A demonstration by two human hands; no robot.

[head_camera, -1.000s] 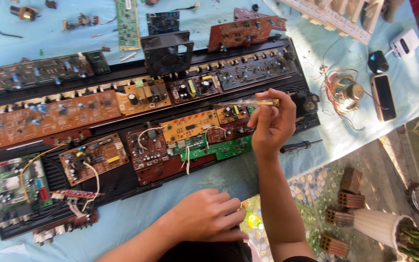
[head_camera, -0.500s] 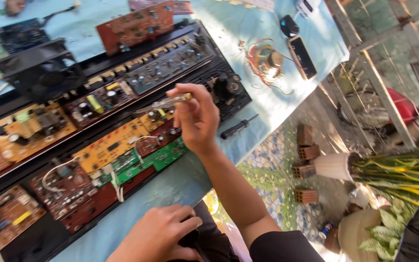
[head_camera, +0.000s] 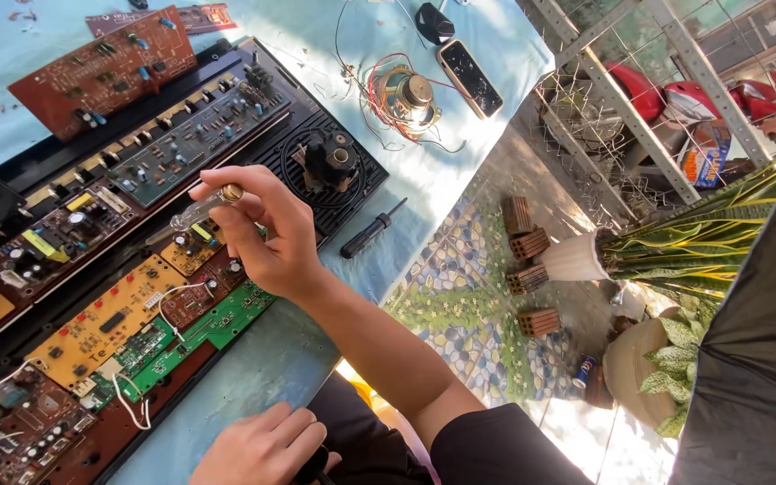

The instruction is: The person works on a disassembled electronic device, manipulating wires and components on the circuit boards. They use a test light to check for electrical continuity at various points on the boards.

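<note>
Head cam, looking down at a tabletop [head_camera: 460,180] with a light blue cover. The right hand [head_camera: 271,238] sits about dead centre of the shot, and its fingers [head_camera: 226,216] are pinched shut around a clear-handled screwdriver [head_camera: 192,211] with a brass-coloured cap. The tool lies nearly level, pointing toward 9 o'clock, its far end hanging over the boards; can't tell if the tip actually touches anything.

Under that hand there's a long black chassis [head_camera: 352,202] running from 7 o'clock up to 1 o'clock, packed with circuit boards: an orange board [head_camera: 101,323] at 8 o'clock from the hand, a green board [head_camera: 199,337] just below it, and a dark grey-green board [head_camera: 190,135] up at 11 o'clock. A round black part with a metal knob [head_camera: 330,162] sits on the chassis at 1 o'clock, just beside the hand.

The left hand [head_camera: 262,449] is down at 6 o'clock by the bottom edge, fingers curled over something dark in the lap. What it is, no idea, and it's too hidden to call the grip.

Other bits: a black-handled screwdriver [head_camera: 372,229] lying loose on the cover at 3 o'clock from the right hand, a small speaker with tangled wires [head_camera: 406,94] at 1 o'clock, a phone [head_camera: 469,76] beside that, and a brown board [head_camera: 105,72] at 11 o'clock. Off the tabletop at 3 o'clock, a striped-leaf plant in a white pot [head_camera: 577,256] on a patterned floor.
</note>
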